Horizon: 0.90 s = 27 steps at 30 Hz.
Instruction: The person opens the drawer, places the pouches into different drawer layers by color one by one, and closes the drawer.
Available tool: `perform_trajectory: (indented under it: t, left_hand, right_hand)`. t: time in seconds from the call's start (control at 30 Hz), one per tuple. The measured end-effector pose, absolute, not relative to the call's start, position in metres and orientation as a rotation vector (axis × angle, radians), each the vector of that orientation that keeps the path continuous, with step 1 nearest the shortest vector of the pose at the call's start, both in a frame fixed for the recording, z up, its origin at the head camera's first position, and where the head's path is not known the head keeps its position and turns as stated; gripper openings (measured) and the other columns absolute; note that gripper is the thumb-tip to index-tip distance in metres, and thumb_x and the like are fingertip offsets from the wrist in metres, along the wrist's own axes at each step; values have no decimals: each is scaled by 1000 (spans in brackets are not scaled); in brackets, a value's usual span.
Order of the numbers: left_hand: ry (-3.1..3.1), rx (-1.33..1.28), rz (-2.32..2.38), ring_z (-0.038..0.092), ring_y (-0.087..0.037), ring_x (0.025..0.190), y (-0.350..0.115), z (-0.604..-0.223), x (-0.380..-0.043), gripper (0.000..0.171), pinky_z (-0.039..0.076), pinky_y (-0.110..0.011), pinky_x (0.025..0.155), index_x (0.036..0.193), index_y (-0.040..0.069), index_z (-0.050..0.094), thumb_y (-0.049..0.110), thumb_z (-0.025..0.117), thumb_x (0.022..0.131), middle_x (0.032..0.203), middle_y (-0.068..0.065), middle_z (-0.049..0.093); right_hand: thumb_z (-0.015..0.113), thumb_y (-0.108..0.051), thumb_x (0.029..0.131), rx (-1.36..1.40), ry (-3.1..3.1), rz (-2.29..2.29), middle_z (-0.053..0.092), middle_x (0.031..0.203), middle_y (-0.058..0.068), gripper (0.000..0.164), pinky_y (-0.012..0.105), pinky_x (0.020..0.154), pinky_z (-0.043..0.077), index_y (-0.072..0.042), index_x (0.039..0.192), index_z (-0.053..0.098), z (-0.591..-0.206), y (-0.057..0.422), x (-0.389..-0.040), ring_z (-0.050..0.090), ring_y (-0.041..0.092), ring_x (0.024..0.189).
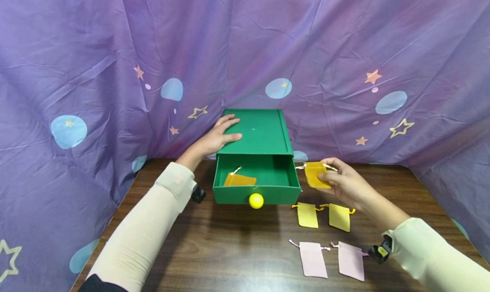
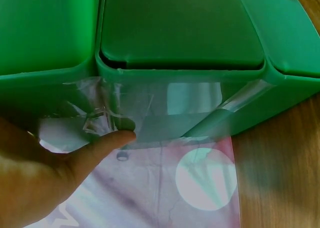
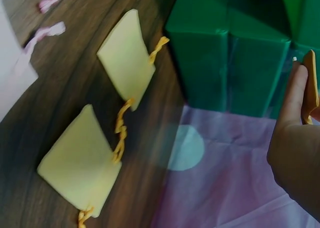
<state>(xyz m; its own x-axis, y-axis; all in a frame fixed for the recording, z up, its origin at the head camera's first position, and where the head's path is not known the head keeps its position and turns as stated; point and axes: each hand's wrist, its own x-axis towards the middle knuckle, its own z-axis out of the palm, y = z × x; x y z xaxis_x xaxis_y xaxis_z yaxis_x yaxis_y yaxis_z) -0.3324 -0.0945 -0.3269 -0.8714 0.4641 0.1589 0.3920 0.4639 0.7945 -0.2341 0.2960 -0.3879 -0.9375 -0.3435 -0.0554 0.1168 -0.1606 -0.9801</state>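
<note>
My left hand (image 1: 216, 139) rests on the top left edge of a green drawer box (image 1: 264, 130), fingers spread and thumb on the lid. The box's upper drawer (image 1: 231, 197), with a round yellow knob (image 1: 256, 201), is pulled out. Inside it at the left lies an orange-yellow drawstring pouch (image 1: 241, 180). Just right of the drawer, my right hand (image 1: 346, 183) pinches a similar mustard drawstring pouch (image 1: 314, 175) between thumb and fingers, held upright with its white cords at the top. The right wrist view catches this pouch (image 3: 311, 85) edge-on.
Two pale yellow pouches (image 1: 307, 216) lie on the wooden table (image 1: 229, 249) below my right hand, with two pink pouches (image 1: 313, 260) nearer the front. A purple patterned cloth (image 1: 245, 41) hangs close behind the box. Clear tape (image 2: 145, 103) joins the box's stacked sections.
</note>
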Motion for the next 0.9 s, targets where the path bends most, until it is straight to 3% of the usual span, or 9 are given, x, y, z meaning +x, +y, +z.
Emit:
perform_trajectory:
  t: [0.9]
  left_hand:
    - [2616,757,1383,5,-31,159,-95,-325,-331,65,12,-49,128,161,3,32,20,60,105,172,-12,9]
  right_hand:
    - [50,6,104,-409,1715,-2193,68,116,4,31,38,94,59,-15,126,49,-339,269,-211,71,17,103]
